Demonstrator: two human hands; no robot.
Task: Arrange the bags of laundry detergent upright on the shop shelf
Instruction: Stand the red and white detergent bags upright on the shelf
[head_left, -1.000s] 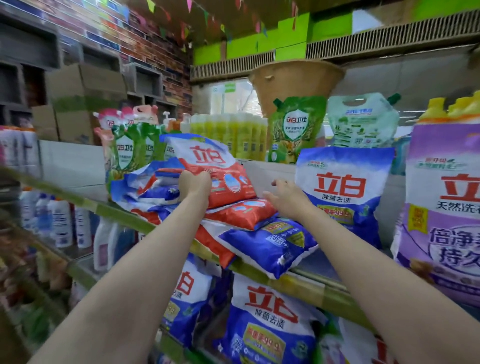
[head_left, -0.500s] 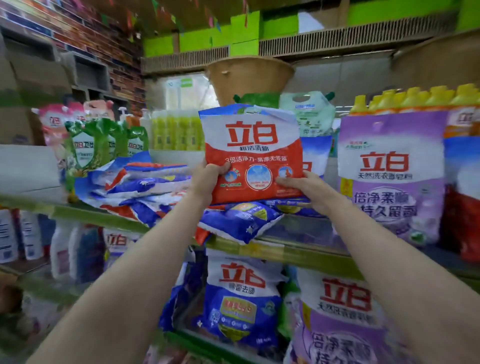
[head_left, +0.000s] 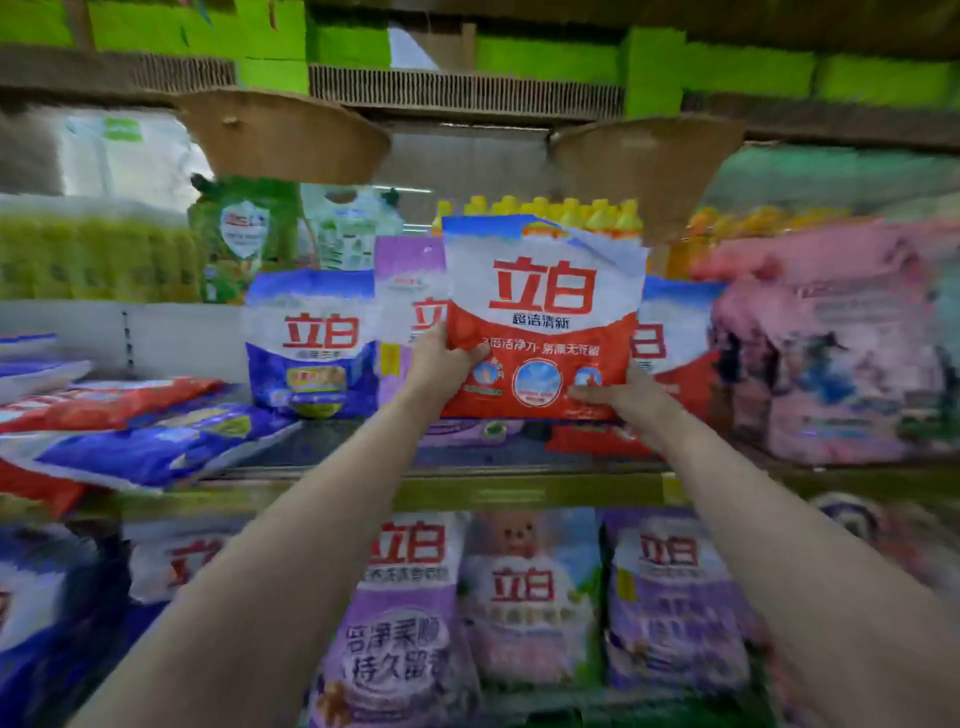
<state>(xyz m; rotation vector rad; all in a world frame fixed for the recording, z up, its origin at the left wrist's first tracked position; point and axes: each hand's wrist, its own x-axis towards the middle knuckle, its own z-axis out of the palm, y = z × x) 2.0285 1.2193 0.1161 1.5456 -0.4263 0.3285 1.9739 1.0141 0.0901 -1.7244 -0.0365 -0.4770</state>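
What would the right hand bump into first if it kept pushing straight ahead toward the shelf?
Probably the upright red and white bag standing just behind the red bag that the right hand holds; depth is hard to judge.

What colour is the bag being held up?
Red below, white above, blue top edge: the bag, head view.

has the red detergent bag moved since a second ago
Yes. The red bag, then lying on the flat pile, is now held upright right of the standing blue bag.
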